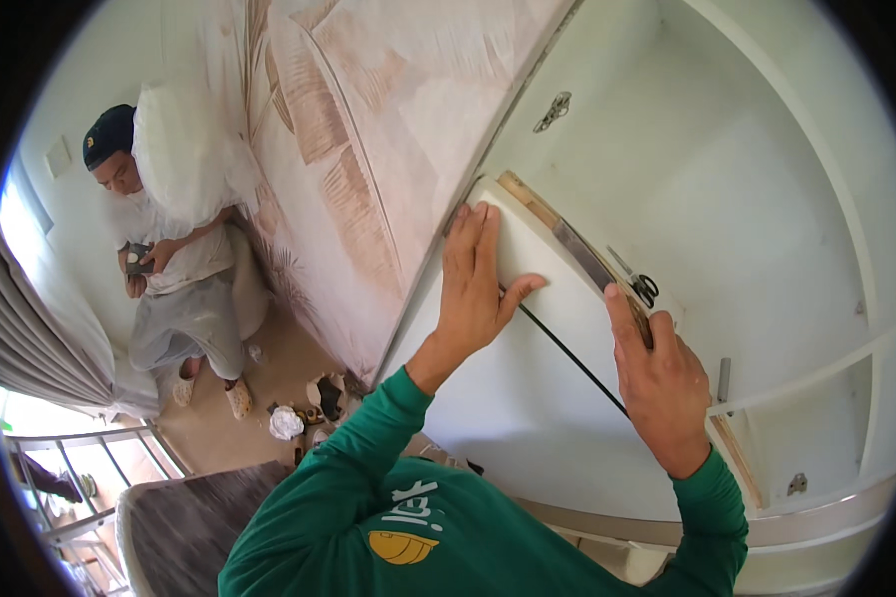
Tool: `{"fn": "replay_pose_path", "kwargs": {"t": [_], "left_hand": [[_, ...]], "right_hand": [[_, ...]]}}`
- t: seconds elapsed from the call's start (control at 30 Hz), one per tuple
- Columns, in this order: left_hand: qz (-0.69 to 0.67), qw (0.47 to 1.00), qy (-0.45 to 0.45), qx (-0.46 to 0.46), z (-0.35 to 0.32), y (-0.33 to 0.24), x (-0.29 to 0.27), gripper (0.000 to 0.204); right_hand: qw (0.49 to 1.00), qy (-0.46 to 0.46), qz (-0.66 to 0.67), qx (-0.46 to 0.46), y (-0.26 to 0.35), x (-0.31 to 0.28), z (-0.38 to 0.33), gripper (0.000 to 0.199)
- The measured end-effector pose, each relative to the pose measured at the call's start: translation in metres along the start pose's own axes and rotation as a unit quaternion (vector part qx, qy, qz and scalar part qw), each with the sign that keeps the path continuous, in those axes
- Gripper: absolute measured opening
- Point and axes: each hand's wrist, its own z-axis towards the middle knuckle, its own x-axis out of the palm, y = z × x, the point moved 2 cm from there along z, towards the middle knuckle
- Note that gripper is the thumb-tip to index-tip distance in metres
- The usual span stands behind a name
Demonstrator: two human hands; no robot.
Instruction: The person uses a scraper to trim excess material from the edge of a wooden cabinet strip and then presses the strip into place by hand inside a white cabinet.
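Note:
My left hand (473, 279) lies flat on the upper end of a white panel (558, 308), fingers together and thumb spread out. A thin black line (572, 358) crosses the panel from near the thumb toward my right wrist. My right hand (657, 383) is closed round the brown end of a flat dark-grey strip-like tool (582, 254), index finger stretched along it. This tool rests along the panel's right edge, in line with a tan wooden strip (528, 197). Its exact kind is unclear. Beside it are black-handled scissors (645, 289).
A white cabinet (767, 179) with metal hinges (553, 111) stands open at right. The leaf-patterned wall (398, 119) is at upper left. A person (184, 259) sits at far left, holding a small dark object. Shoes (326, 396) and crumpled white material (286, 423) lie on the floor.

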Motion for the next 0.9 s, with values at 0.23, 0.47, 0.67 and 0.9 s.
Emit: {"fn": "replay_pose_path", "kwargs": {"t": [0.23, 0.47, 0.67, 0.9], "left_hand": [[-0.029, 0.998, 0.047, -0.029, 0.001, -0.007, -0.001, 0.104], [-0.047, 0.997, 0.052, -0.028, 0.004, -0.017, 0.002, 0.109], [-0.039, 0.997, 0.056, -0.039, -0.001, -0.022, -0.001, 0.109], [-0.035, 0.997, 0.050, -0.042, 0.002, -0.018, 0.001, 0.110]], "right_hand": [[1.000, -0.005, 0.001, -0.007, -0.008, 0.008, -0.005, 0.074], [1.000, -0.005, -0.003, -0.003, -0.009, 0.015, -0.004, 0.073], [0.999, -0.028, 0.019, -0.001, -0.008, 0.018, -0.003, 0.074], [0.998, -0.026, 0.064, 0.012, -0.012, 0.024, -0.008, 0.075]]}}
